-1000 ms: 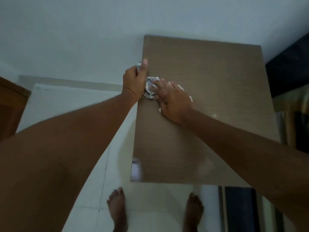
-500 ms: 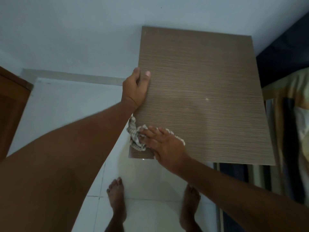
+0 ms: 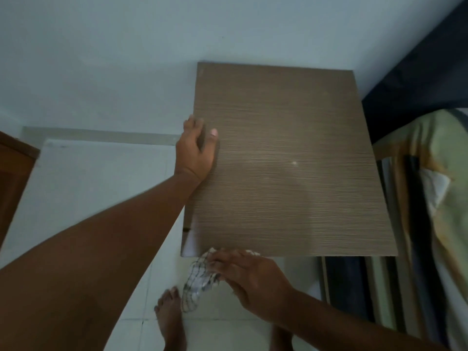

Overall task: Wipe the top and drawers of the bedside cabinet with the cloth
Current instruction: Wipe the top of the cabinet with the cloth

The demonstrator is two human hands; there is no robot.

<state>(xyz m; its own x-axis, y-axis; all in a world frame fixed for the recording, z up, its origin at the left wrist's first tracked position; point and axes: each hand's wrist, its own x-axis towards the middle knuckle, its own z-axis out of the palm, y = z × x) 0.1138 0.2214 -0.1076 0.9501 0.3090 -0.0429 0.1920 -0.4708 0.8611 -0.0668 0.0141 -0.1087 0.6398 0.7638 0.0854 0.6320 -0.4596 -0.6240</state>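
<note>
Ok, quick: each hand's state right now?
Left hand: grips the left edge of the cabinet top.
Right hand: holds the cloth.

Cabinet top (image 3: 291, 173): brown wood-grain slab with one pale speck (image 3: 294, 163) right of the left hand's (image 3: 196, 150) fingers (image 3: 192, 122). That hand grips the left edge, thumb on the surface. Cloth (image 3: 197, 285) hangs off the near edge from the right hand's (image 3: 253, 279) fingers (image 3: 222, 262). White tile floor (image 3: 101, 186) below; bare foot (image 3: 168, 315) just beside the cloth.
</note>
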